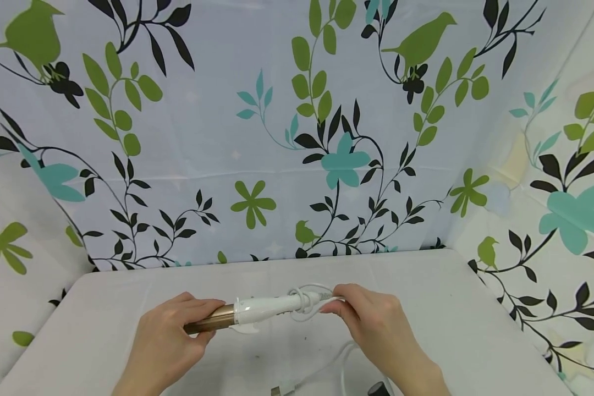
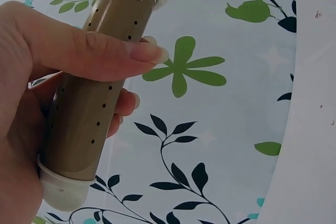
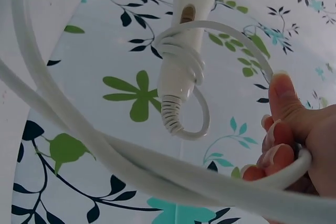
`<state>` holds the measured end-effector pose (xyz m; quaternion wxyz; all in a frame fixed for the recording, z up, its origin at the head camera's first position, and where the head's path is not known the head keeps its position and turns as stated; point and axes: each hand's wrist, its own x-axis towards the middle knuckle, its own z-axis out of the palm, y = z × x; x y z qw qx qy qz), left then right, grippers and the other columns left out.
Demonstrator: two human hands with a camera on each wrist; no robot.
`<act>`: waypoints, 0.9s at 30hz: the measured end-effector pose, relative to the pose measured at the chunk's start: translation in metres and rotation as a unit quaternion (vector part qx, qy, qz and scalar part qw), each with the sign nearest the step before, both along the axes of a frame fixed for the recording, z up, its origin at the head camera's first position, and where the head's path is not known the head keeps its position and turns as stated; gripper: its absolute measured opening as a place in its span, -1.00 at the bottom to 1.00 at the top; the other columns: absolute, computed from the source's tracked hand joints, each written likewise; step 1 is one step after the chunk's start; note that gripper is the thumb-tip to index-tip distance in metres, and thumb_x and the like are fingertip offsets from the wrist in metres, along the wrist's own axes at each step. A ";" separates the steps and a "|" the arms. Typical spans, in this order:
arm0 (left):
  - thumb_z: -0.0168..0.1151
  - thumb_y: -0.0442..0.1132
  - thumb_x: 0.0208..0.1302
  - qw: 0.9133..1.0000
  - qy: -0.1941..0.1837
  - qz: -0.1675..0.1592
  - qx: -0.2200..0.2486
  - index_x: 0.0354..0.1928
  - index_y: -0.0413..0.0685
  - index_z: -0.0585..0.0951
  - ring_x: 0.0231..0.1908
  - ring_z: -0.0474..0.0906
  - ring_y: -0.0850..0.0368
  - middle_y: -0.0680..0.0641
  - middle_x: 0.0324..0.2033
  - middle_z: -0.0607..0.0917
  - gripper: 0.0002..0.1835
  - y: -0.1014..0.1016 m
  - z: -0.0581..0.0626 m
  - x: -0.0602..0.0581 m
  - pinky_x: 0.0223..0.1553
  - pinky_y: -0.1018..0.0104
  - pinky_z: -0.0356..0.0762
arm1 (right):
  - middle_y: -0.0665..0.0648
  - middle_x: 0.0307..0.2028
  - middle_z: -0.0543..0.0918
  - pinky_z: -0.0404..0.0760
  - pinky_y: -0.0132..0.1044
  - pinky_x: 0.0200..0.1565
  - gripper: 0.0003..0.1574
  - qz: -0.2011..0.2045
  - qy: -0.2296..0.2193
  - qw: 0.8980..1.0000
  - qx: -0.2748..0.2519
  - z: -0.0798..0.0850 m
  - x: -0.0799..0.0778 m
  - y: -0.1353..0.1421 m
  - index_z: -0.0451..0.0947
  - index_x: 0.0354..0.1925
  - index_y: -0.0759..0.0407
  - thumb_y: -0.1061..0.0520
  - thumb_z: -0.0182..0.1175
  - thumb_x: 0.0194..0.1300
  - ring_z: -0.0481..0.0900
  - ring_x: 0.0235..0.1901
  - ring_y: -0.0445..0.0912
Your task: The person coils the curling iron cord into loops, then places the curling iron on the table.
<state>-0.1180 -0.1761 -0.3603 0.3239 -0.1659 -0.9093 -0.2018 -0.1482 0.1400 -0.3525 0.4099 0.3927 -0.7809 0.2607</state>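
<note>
A curling iron [image 1: 262,309] with a white handle and a bronze barrel [image 2: 86,114] is held level above the white table. My left hand [image 1: 165,335] grips the barrel, thumb across one side and fingers curled around the other; small holes and a white rounded tip show in the left wrist view. White cord [image 3: 181,59] is wound round the handle's end. Between thumb and fingers, my right hand [image 1: 376,324] pinches a length of this cord, just beyond the handle. More cord loops pass close across the right wrist view.
On the white table [image 1: 416,297], a white cable plug [image 1: 283,390] with a metal end lies at the front edge of view. A dark cylindrical piece [image 1: 378,389] is partly cut off beside it. Leaf-and-bird patterned cloth [image 1: 208,137] hangs behind and along the sides.
</note>
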 end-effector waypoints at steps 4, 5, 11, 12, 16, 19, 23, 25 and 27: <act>0.58 -0.48 -0.47 1.000 -0.009 -0.003 0.007 -0.29 0.21 0.81 -0.49 0.45 0.52 0.32 -0.45 0.72 -0.44 0.002 0.000 -0.001 -0.49 0.49 0.46 | -0.10 -0.49 0.56 0.40 -0.61 -0.47 -0.64 0.014 -0.017 1.000 0.013 0.001 -0.003 0.004 0.54 -0.27 0.17 -0.08 0.06 0.48 0.37 -0.60 -0.32; 0.58 -0.48 -0.48 1.000 -0.010 -0.003 0.009 -0.29 0.21 0.81 -0.49 0.44 0.52 0.32 -0.45 0.72 -0.44 0.002 0.000 -0.001 -0.49 0.49 0.46 | -0.10 -0.49 0.55 0.40 -0.60 -0.46 -0.64 0.018 -0.022 0.999 0.020 0.001 -0.005 0.005 0.54 -0.26 0.17 -0.07 0.04 0.50 0.38 -0.58 -0.31; 0.56 -0.49 -0.50 1.000 0.000 -0.009 0.014 -0.31 0.26 0.80 -0.51 0.40 0.55 0.38 -0.49 0.66 -0.43 0.000 0.000 -0.001 -0.49 0.56 0.39 | -0.12 -0.51 0.55 0.40 -0.59 -0.51 -0.62 -0.004 -0.009 0.998 0.059 0.008 -0.015 0.007 0.50 -0.24 0.15 -0.09 -0.04 0.53 0.36 -0.60 -0.34; 0.55 -0.49 -0.51 1.000 0.001 -0.012 0.014 -0.32 0.28 0.80 -0.51 0.39 0.56 0.40 -0.49 0.65 -0.42 -0.001 0.000 0.000 -0.48 0.57 0.38 | -0.13 -0.53 0.55 0.37 -0.60 -0.54 -0.61 -0.009 -0.004 0.998 0.062 0.009 -0.017 0.007 0.50 -0.25 0.14 -0.12 -0.04 0.51 0.32 -0.63 -0.35; 0.54 -0.51 -0.52 1.000 -0.004 -0.022 0.017 -0.32 0.32 0.78 -0.51 0.37 0.58 0.45 -0.50 0.60 -0.39 -0.002 0.001 0.002 -0.48 0.61 0.35 | -0.15 -0.60 0.53 0.20 -0.64 -0.63 -0.56 -0.022 0.011 0.997 0.067 0.014 -0.025 0.007 0.50 -0.31 0.13 -0.18 -0.01 0.46 0.18 -0.72 -0.39; 0.55 -0.52 -0.53 0.999 -0.009 -0.026 0.019 -0.33 0.33 0.78 -0.52 0.36 0.58 0.46 -0.51 0.58 -0.37 -0.003 0.001 0.003 -0.48 0.62 0.35 | -0.14 -0.58 0.55 0.23 -0.63 -0.63 -0.56 -0.018 0.011 0.997 0.073 0.017 -0.030 0.006 0.51 -0.32 0.13 -0.18 0.00 0.46 0.23 -0.71 -0.37; 0.56 -0.53 -0.54 0.999 -0.018 -0.029 0.022 -0.33 0.33 0.78 -0.53 0.34 0.58 0.44 -0.53 0.56 -0.37 -0.004 0.002 0.005 -0.50 0.58 0.39 | -0.13 -0.53 0.58 0.38 -0.58 -0.55 -0.60 0.004 0.002 0.997 0.073 0.020 -0.035 0.005 0.54 -0.29 0.13 -0.16 0.04 0.44 0.36 -0.65 -0.34; 0.57 -0.52 -0.55 0.999 -0.021 -0.030 0.023 -0.33 0.31 0.78 -0.53 0.33 0.58 0.44 -0.53 0.56 -0.38 -0.005 0.003 0.006 -0.51 0.56 0.39 | -0.12 -0.52 0.59 0.44 -0.55 -0.52 -0.61 0.012 -0.003 0.997 0.071 0.020 -0.037 0.005 0.55 -0.29 0.12 -0.16 0.06 0.42 0.40 -0.63 -0.32; 0.58 -0.52 -0.56 0.999 -0.018 -0.035 0.024 -0.33 0.29 0.78 -0.53 0.34 0.58 0.43 -0.53 0.57 -0.38 -0.005 0.003 0.006 -0.51 0.58 0.38 | -0.12 -0.53 0.59 0.45 -0.54 -0.52 -0.59 0.012 -0.007 0.998 0.068 0.019 -0.038 0.004 0.56 -0.31 0.13 -0.17 0.07 0.41 0.40 -0.64 -0.32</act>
